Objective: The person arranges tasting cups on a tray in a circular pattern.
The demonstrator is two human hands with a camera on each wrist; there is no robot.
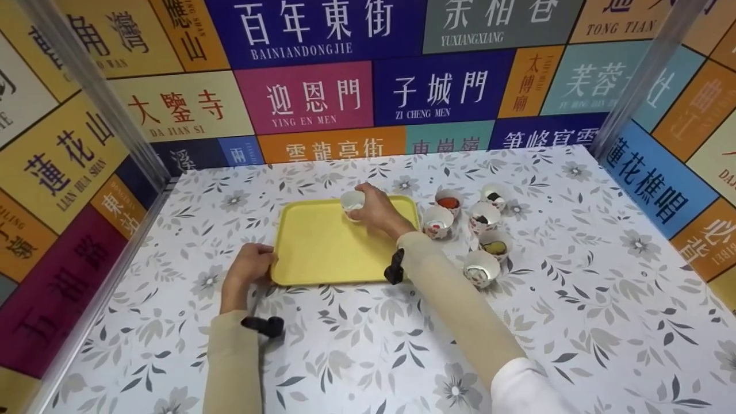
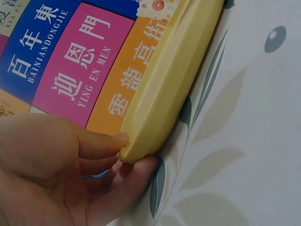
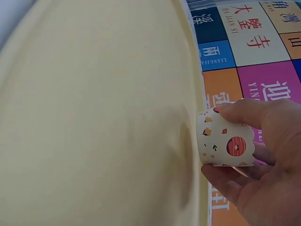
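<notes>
Left fingers [image 2: 127,186] pinch the tray edge [image 2: 164,94]; right fingers [image 3: 225,181] clasp a cup [image 3: 228,141] between them.

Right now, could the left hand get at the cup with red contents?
Probably not directly: the left hand holds the yellow tray, and the right hand lies between it and that cup.
</notes>
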